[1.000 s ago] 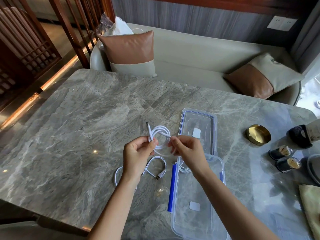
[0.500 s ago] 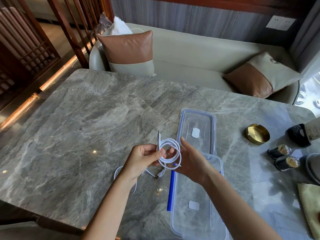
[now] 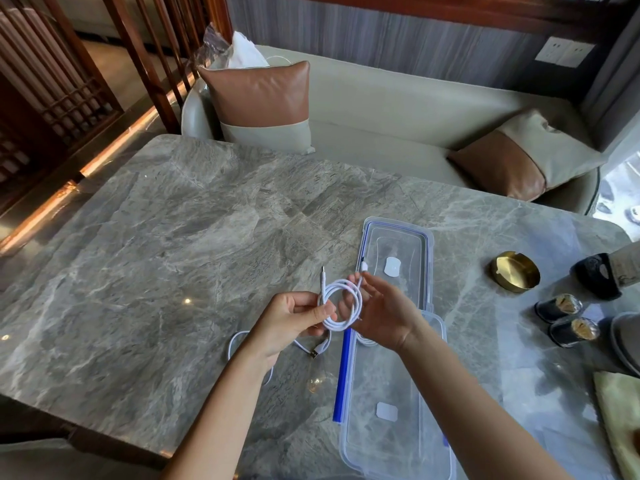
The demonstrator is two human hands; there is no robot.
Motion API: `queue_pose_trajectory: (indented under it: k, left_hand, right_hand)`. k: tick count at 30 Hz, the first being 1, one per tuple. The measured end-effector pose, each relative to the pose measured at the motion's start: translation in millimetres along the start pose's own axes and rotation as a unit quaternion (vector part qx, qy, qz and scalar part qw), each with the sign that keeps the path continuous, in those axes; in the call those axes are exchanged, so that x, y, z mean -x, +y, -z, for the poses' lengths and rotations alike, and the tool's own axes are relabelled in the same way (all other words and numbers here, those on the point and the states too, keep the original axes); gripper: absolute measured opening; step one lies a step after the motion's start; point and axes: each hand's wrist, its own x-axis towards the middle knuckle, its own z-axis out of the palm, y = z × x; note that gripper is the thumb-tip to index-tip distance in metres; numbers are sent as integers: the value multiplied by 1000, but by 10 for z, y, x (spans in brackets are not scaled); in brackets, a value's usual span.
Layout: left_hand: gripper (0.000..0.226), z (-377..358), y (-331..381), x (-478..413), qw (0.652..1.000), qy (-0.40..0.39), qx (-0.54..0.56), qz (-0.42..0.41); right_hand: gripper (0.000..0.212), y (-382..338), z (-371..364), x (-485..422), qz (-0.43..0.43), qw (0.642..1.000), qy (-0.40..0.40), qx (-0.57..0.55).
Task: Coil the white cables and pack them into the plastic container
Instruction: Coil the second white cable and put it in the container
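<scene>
You get bright daylight from right, blown out there. Small glints on marble tabletop [image 3: 156, 254]. Soft shadows. Wide-angle bending at edges; centre sharp.

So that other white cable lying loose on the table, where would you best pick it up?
Probably just behind its plug, pinched from above. The loose cable lies flat on the table, and that end shows free between the left hand, which holds the coiled cable, and the container; the rest loops under the forearm.
</scene>
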Motion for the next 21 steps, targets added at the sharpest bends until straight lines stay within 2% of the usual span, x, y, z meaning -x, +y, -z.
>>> queue_pose_trajectory:
  k: [5, 8, 12, 17, 20, 21]
  left_hand:
    - [6, 30, -7, -31, 1000, 18, 15, 1]
    - [6, 68, -7, -59, 999, 38, 29, -1]
    - [7, 114, -8, -93, 998, 49, 28, -10]
    - [8, 112, -18, -142, 997, 67, -20, -33]
    - [10, 111, -50, -173, 994, 70, -73, -44]
    - [11, 105, -72, -182, 992, 68, -94, -45]
  right_hand:
    - [20, 15, -26, -32, 98, 990, 13, 102]
    - [25, 2, -78, -18, 169, 968, 18, 186]
    - [27, -51, -147, 46, 206, 930, 3, 303]
    - [26, -43, -146, 56, 237, 858, -21, 456]
    - [12, -37, -63, 37, 261, 775, -14, 575]
    - [14, -36, -19, 35, 267, 744, -10, 613]
